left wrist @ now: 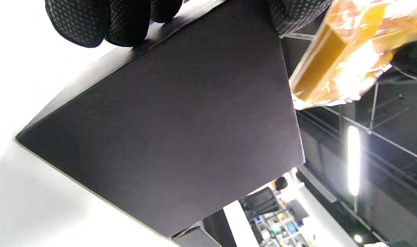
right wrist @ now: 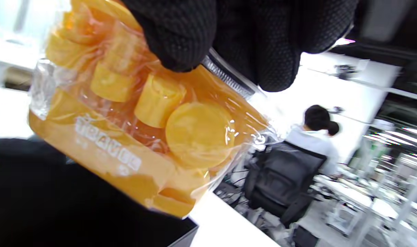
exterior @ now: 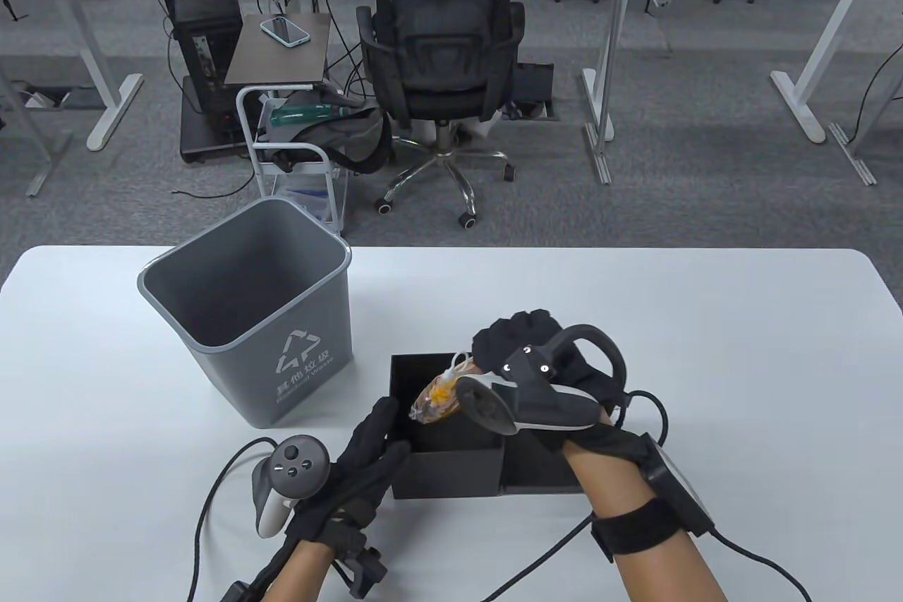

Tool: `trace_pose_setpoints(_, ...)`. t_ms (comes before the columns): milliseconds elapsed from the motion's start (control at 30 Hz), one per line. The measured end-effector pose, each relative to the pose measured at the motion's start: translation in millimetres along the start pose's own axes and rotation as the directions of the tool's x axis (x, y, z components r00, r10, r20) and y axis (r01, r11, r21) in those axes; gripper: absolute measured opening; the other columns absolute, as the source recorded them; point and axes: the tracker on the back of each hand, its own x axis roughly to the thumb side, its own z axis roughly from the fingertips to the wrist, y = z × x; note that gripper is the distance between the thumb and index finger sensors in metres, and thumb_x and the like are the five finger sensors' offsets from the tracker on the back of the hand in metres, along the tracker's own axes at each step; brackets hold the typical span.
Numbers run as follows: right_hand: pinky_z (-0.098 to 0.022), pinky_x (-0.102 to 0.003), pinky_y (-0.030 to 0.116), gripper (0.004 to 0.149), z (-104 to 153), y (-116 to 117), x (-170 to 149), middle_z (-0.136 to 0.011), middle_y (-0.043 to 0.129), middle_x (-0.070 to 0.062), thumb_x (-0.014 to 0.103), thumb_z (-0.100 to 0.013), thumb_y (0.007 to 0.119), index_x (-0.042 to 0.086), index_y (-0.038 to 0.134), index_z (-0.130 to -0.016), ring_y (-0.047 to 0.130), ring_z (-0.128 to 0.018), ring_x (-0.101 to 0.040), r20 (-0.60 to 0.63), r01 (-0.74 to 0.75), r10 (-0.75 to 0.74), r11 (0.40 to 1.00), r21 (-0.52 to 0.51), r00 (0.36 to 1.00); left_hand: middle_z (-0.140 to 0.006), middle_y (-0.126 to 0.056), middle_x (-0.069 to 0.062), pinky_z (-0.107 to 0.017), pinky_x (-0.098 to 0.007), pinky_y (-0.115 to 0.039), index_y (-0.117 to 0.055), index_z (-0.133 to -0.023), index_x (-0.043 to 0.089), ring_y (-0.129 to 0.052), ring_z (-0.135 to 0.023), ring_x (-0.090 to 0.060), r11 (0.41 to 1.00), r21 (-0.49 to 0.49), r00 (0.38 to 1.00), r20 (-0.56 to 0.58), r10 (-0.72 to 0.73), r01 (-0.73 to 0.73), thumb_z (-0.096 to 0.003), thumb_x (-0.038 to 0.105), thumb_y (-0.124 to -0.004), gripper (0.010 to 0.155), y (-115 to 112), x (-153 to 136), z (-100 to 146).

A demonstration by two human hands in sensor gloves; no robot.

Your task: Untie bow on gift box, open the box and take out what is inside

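The black gift box stands open near the table's front edge, its wall filling the left wrist view. My left hand grips the box at its left front corner, fingers outside the wall and the thumb over the rim. My right hand pinches the top of a clear bag of yellow-orange pieces, holding it just above the box opening. The bag hangs tilted from the fingertips and also shows in the left wrist view. No ribbon is in view.
A flat black lid lies against the box's right side, partly under my right wrist. A grey waste bin stands on the table to the left of the box. Beyond the table a person sits in an office chair.
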Motion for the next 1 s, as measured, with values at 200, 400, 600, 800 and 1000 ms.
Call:
trace_pose_setpoints(200, -0.059, -0.052, 0.073, 0.043, 29, 28, -68, -0.082, 0.089, -0.012, 0.026, -0.055, 0.073, 0.014, 0.081, -0.096, 0.094, -0.069, -0.034, -0.405, 0.181, -0.165, 0.984, 0.000, 0.899, -0.123, -0.040, -0.031, -0.067, -0.060, -0.071, -0.025, -0.121, 0.030, -0.065, -0.100, -0.056, 1.000, 0.001, 1.000, -0.002, 0.000, 0.000, -0.0654, 0.055, -0.061, 0.071, 0, 1, 0)
trace_pose_setpoints(400, -0.058, -0.054, 0.073, 0.043, 92, 140, -141, -0.077, 0.090, -0.012, 0.024, -0.054, 0.071, 0.013, 0.083, -0.093, 0.094, -0.066, -0.033, -0.742, 0.438, -0.292, 0.899, 0.003, 0.604, -0.123, -0.040, -0.031, -0.067, -0.061, -0.070, -0.025, -0.121, 0.030, -0.065, -0.099, -0.056, 1.000, -0.002, 1.000, -0.002, 0.003, -0.003, -0.0654, 0.056, -0.062, 0.071, 0, 2, 0)
trace_pose_setpoints(600, -0.056, -0.054, 0.073, 0.043, 131, 212, -178, -0.074, 0.090, -0.013, 0.024, -0.054, 0.069, 0.011, 0.083, -0.092, 0.094, -0.061, -0.032, -0.858, 0.615, -0.329, 0.789, -0.020, 0.394, -0.122, -0.041, -0.031, -0.067, -0.061, -0.071, -0.026, -0.121, 0.030, -0.066, -0.099, -0.056, 1.000, -0.001, 1.000, -0.004, -0.004, 0.004, -0.0653, 0.055, -0.062, 0.071, 0, 4, 0)
trace_pose_setpoints(800, -0.054, -0.053, 0.074, 0.043, 144, 253, -188, -0.071, 0.090, -0.013, 0.025, -0.054, 0.069, 0.009, 0.084, -0.092, 0.094, -0.058, -0.030, -0.888, 0.720, -0.361, 0.692, -0.051, 0.284, -0.122, -0.041, -0.031, -0.067, -0.061, -0.071, -0.025, -0.121, 0.029, -0.066, -0.099, -0.056, 1.000, -0.004, 1.000, -0.015, -0.011, 0.011, -0.0656, 0.055, -0.062, 0.071, 1, 7, 1)
trace_pose_setpoints(1000, -0.052, -0.052, 0.074, 0.043, 146, 273, -182, -0.071, 0.091, -0.013, 0.028, -0.057, 0.075, 0.008, 0.082, -0.095, 0.094, -0.057, -0.029, -0.880, 0.674, -0.351, 0.737, -0.049, 0.320, -0.124, -0.041, -0.028, -0.066, -0.060, -0.072, -0.028, -0.121, 0.028, -0.067, -0.098, -0.056, 0.999, 0.044, 1.000, 0.011, -0.013, 0.012, -0.0652, 0.055, -0.062, 0.071, -1, 6, 2)
